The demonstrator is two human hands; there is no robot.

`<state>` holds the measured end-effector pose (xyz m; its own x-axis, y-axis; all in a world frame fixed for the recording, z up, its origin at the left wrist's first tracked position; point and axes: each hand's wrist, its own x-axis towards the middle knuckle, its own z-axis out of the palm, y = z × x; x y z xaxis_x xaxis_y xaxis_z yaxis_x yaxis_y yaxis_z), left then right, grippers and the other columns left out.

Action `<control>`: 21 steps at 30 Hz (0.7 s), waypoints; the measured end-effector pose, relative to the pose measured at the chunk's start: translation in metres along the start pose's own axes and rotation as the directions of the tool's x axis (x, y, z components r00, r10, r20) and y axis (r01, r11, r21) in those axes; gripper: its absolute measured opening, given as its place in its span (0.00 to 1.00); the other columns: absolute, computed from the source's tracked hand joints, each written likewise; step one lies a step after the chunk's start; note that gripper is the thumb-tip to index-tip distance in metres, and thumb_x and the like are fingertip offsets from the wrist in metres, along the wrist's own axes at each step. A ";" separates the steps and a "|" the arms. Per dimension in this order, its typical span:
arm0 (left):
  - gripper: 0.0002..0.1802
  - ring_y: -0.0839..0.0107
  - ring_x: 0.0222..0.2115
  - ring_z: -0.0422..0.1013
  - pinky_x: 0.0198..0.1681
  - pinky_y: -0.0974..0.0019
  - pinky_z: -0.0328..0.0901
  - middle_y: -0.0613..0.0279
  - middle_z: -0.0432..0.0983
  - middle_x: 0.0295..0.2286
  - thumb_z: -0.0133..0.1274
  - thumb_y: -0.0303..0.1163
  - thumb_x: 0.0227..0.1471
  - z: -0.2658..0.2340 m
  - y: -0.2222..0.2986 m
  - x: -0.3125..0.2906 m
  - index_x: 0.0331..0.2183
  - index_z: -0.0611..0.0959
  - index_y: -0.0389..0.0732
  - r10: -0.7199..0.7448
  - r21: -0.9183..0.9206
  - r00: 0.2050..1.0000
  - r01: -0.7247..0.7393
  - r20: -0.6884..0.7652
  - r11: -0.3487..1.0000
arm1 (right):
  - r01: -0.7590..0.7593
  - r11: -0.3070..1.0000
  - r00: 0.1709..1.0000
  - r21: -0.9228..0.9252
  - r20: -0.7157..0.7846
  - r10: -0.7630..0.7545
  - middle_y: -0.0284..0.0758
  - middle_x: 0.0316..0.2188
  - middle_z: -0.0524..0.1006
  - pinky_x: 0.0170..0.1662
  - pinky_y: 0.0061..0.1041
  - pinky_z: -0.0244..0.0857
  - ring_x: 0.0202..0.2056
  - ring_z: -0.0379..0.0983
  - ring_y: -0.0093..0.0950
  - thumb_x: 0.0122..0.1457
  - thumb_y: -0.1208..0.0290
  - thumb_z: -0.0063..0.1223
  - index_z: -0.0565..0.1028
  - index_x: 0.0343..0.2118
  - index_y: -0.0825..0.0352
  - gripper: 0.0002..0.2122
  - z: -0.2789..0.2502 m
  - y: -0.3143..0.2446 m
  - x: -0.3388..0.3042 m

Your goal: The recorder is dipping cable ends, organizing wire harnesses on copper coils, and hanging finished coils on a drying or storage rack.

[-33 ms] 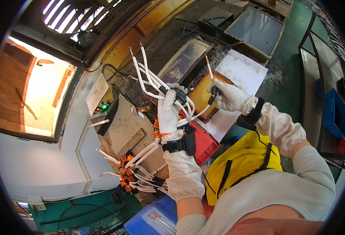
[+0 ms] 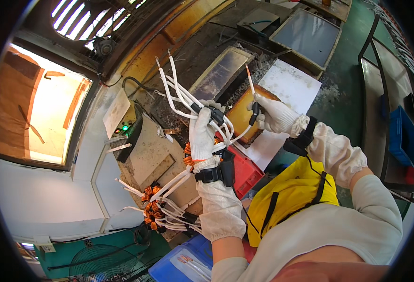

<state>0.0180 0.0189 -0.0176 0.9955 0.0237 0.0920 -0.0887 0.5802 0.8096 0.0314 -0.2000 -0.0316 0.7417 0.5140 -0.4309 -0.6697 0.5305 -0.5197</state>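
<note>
My left hand (image 2: 202,135), in a white knit glove, is closed around a bundle of white insulated wires (image 2: 180,94) with black sleeves. Their bare tips point up and away. Below that hand, partly hidden, sits a copper-wound coil (image 2: 187,157). Between its fingertips my right hand (image 2: 273,115), also gloved, pinches a single white wire lead (image 2: 251,85) at its black sleeve (image 2: 255,112). This lead curves back to the bundle, and its copper-coloured end stands upright. Just beyond the right fingers lies an amber block or filled tray (image 2: 237,115); I cannot tell which.
A long metal-rimmed trough (image 2: 221,73) lies beyond the hands. White sheet (image 2: 289,84) is at its right. More wired copper coils (image 2: 151,197) rest on the bench at left, near a box with a green light (image 2: 125,127). A red crate (image 2: 244,174) and blue bin (image 2: 169,269) stand close to me.
</note>
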 end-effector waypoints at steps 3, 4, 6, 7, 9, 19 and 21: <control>0.10 0.63 0.34 0.71 0.41 0.58 0.67 0.57 0.73 0.32 0.46 0.26 0.51 0.002 0.001 0.000 0.38 0.72 0.38 -0.002 0.008 1.000 0.003 -0.016 1.000 | 0.081 0.994 0.997 -0.079 0.010 -0.080 0.29 0.22 0.69 0.23 0.16 0.64 0.18 0.61 0.16 0.60 0.58 0.42 0.70 0.31 0.66 0.14 0.020 -0.001 0.003; 0.11 0.65 0.33 0.71 0.39 0.62 0.67 0.59 0.72 0.32 0.45 0.25 0.51 0.004 0.001 0.000 0.39 0.71 0.38 -0.003 0.014 1.000 0.003 -0.019 1.000 | 0.102 0.993 0.995 -0.064 -0.002 -0.103 0.30 0.25 0.70 0.25 0.16 0.65 0.20 0.62 0.16 0.61 0.60 0.41 0.70 0.33 0.66 0.13 0.022 -0.002 0.004; 0.10 0.65 0.34 0.71 0.39 0.62 0.67 0.59 0.72 0.32 0.45 0.25 0.51 0.005 0.000 0.001 0.39 0.71 0.38 -0.002 0.020 1.000 0.003 -0.018 1.000 | 0.071 0.993 0.996 -0.097 0.062 -0.065 0.31 0.26 0.70 0.26 0.18 0.64 0.20 0.61 0.16 0.62 0.61 0.40 0.69 0.35 0.68 0.13 0.013 -0.005 0.020; 0.10 0.65 0.34 0.71 0.39 0.62 0.67 0.59 0.72 0.32 0.45 0.25 0.51 0.004 0.001 0.001 0.38 0.71 0.38 0.000 0.021 1.000 0.000 -0.017 1.000 | 0.041 0.990 0.992 -0.138 0.122 -0.024 0.33 0.26 0.71 0.27 0.19 0.63 0.20 0.60 0.17 0.63 0.62 0.38 0.68 0.37 0.69 0.13 0.015 -0.007 0.024; 0.10 0.65 0.34 0.71 0.39 0.62 0.67 0.59 0.72 0.32 0.45 0.25 0.51 0.004 0.004 -0.003 0.38 0.71 0.38 0.009 0.011 1.000 -0.008 -0.027 1.000 | 0.053 0.984 0.991 -0.172 0.133 -0.030 0.32 0.25 0.71 0.27 0.18 0.63 0.19 0.60 0.16 0.63 0.64 0.38 0.68 0.36 0.71 0.13 0.022 -0.007 0.029; 0.11 0.68 0.32 0.70 0.36 0.66 0.66 0.59 0.73 0.32 0.46 0.26 0.51 0.006 0.002 0.000 0.39 0.72 0.38 0.026 0.024 0.998 -0.024 -0.055 0.999 | 0.082 0.990 0.988 -0.118 0.139 -0.066 0.31 0.26 0.73 0.22 0.13 0.60 0.22 0.66 0.17 0.60 0.65 0.44 0.70 0.33 0.68 0.10 0.023 -0.002 0.064; 0.10 0.69 0.32 0.70 0.36 0.67 0.66 0.59 0.73 0.32 0.45 0.26 0.51 0.003 0.001 0.001 0.39 0.72 0.38 0.033 0.018 0.998 -0.032 -0.060 0.999 | 0.062 0.994 0.989 -0.085 0.136 -0.050 0.31 0.26 0.73 0.21 0.12 0.60 0.23 0.68 0.17 0.60 0.66 0.45 0.70 0.33 0.68 0.09 0.023 0.000 0.071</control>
<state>0.0190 0.0173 -0.0149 0.9922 0.0922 0.0839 -0.1215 0.5648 0.8163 0.0830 -0.1486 -0.0452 0.7622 0.5735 -0.3003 -0.6167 0.5022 -0.6062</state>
